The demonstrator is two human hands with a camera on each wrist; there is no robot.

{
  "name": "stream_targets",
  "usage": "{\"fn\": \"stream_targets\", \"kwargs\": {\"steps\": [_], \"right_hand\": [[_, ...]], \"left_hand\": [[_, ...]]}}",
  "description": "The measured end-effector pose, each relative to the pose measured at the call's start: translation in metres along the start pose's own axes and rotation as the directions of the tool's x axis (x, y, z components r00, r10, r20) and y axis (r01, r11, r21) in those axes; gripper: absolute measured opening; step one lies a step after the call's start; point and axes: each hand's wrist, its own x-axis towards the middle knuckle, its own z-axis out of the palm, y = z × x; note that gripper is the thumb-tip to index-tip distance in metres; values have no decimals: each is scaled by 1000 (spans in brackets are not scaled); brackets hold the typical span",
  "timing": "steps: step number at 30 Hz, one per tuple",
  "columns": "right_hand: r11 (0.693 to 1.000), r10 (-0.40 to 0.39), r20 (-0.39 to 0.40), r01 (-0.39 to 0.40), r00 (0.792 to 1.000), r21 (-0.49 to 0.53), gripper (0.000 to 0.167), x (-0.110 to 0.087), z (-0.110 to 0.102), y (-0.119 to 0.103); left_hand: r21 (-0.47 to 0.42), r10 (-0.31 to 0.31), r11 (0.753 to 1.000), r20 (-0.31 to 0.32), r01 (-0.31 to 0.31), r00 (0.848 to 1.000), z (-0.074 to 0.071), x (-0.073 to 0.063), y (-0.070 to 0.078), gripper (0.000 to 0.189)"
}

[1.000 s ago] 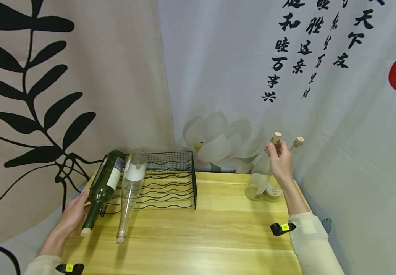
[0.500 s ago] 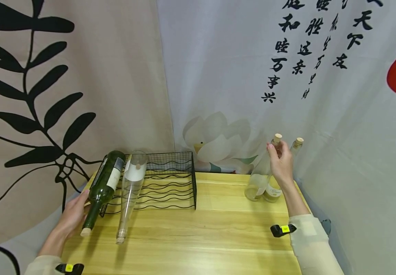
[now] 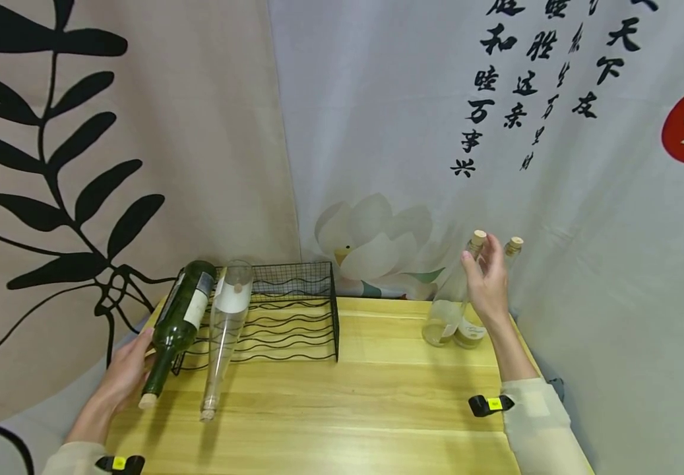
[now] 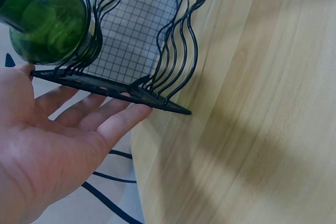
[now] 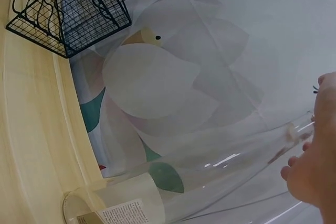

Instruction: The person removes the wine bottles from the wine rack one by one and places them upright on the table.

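My left hand (image 3: 124, 373) touches the left side of the black wire wine rack (image 3: 294, 326), its fingers extended along the outside of the end frame in the left wrist view. On the rack, a green corked wine bottle (image 3: 177, 323) lies tilted, neck toward me. Right of it lies a clear corked bottle (image 3: 231, 320). At the table's right, my right hand (image 3: 489, 284) is at the neck of an upright clear glass bottle (image 3: 439, 320), fingers loosely spread, a gap between thumb and fingers. Whether they touch the glass is unclear. Another corked bottle (image 3: 469, 333) stands partly hidden behind.
The wooden table (image 3: 342, 409) carries the rack at back left and the standing bottles at back right. Printed cloth curtains (image 3: 377, 132) hang close behind the table and along its right side. A dark cable (image 3: 6, 432) curves at the lower left.
The right hand's fingers have loosened and straightened at the bottle neck, and the hand has shifted slightly right. The left hand and the racked bottles have stayed in place.
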Motion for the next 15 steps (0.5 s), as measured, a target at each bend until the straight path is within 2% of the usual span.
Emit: {"fn": "stream_targets", "kwargs": {"steps": [10, 15], "right_hand": [[992, -103, -27, 101, 994, -69, 76, -14, 0, -18], [978, -185, -39, 179, 982, -110, 76, -22, 1, -31]], "left_hand": [[-27, 14, 1000, 2, -14, 1000, 1, 0, 0, 91], [-7, 13, 1000, -9, -13, 1000, 1, 0, 1, 90]]}}
